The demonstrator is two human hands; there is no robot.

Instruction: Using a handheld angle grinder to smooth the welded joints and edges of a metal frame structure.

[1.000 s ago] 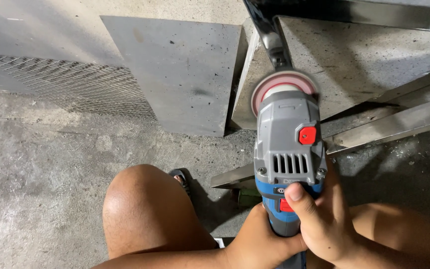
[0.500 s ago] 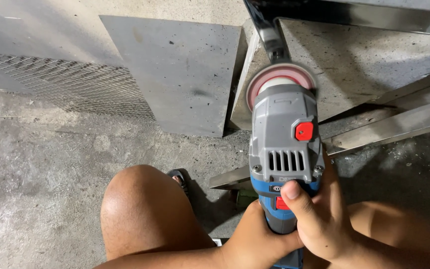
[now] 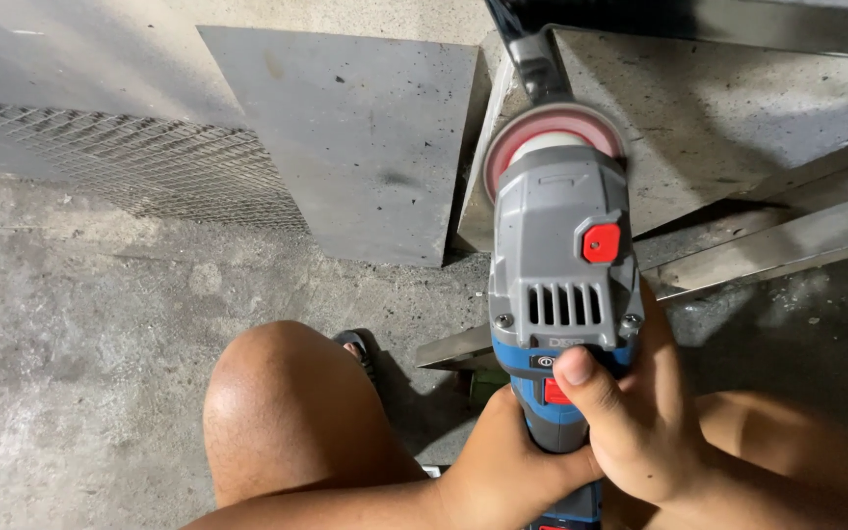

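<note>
Both my hands grip a grey and blue angle grinder (image 3: 561, 275) with a red button on its side. My left hand (image 3: 503, 461) wraps the lower blue handle from below. My right hand (image 3: 630, 422) holds the handle from the right, thumb lying near a small red switch. The grinder's round reddish disc (image 3: 552, 132) points away from me, at the edge of a leaning grey slab (image 3: 738, 108) and a dark metal bar (image 3: 527, 49).
A flat grey metal plate (image 3: 355, 137) leans against the wall, with wire mesh (image 3: 139, 162) to its left. Long angled metal strips (image 3: 787, 236) lie at the right. My bare knee (image 3: 287, 402) and a sandal (image 3: 355, 345) sit over the rough concrete floor (image 3: 71, 334).
The grinder has shifted slightly up and away from me, toward the slab edge. My grip on it is the same.
</note>
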